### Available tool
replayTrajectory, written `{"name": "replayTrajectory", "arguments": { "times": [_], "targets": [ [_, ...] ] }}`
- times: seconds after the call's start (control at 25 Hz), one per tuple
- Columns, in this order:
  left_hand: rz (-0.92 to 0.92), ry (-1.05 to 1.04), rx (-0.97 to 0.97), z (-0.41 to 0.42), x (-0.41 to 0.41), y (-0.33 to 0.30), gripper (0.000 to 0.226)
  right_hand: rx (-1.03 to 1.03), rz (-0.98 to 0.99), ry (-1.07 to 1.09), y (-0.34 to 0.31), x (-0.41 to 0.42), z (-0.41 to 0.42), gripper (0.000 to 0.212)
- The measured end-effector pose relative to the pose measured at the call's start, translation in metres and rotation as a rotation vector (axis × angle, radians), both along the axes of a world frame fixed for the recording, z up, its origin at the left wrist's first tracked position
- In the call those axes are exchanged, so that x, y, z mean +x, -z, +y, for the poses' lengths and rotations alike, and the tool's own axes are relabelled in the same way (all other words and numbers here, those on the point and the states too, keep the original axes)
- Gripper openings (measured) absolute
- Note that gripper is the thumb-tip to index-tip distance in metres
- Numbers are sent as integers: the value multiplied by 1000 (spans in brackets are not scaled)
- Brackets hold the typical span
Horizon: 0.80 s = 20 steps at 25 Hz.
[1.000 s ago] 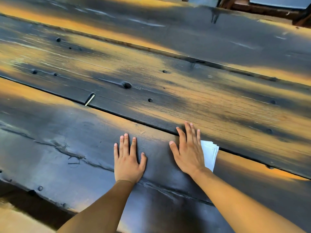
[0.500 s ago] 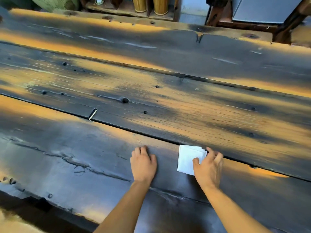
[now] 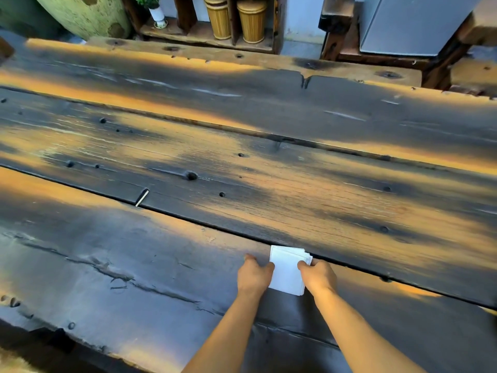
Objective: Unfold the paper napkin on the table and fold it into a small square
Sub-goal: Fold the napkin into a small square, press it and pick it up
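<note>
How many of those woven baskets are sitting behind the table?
2. Both stand side by side on the low wooden shelf past the table's far edge: left basket, right basket. Their tops are cropped; more may be hidden.

Dark, weathered plank table [image 3: 242, 162], knotted and cracked, streaked with orange light. Behind its far edge: low wooden shelf [image 3: 204, 39] holding two woven baskets [image 3: 234, 20], small potted plant [image 3: 156, 9]. Grey cabinet [image 3: 408, 22] at right.
</note>
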State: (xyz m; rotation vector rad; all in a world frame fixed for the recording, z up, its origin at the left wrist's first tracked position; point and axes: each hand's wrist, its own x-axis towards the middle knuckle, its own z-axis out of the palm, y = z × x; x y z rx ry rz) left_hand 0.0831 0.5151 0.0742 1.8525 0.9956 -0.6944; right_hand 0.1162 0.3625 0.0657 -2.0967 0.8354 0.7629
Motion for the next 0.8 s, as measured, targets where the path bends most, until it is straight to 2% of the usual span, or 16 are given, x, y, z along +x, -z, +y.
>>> {"name": "replayTrajectory", "arguments": {
  "times": [0.2,0.44,0.52,0.68,0.8],
  "targets": [
    [51,-25,-39,-3,-4,0,31,163,95,109,15,-4,-6,28],
    [54,-294,-320,-7,-19,-10,14,374,174,302,-11,-24,-15,15],
    [42,-304,-370,-10,-30,-16,13,448,176,337,-18,-38,-25,11],
    [40,-204,-419,-27,-49,-21,24,549,149,385,-25,-69,-49,23],
    [25,-127,-440,-44,-66,-26,28,600,103,395,-35,-93,-71,17]
  ]
}}
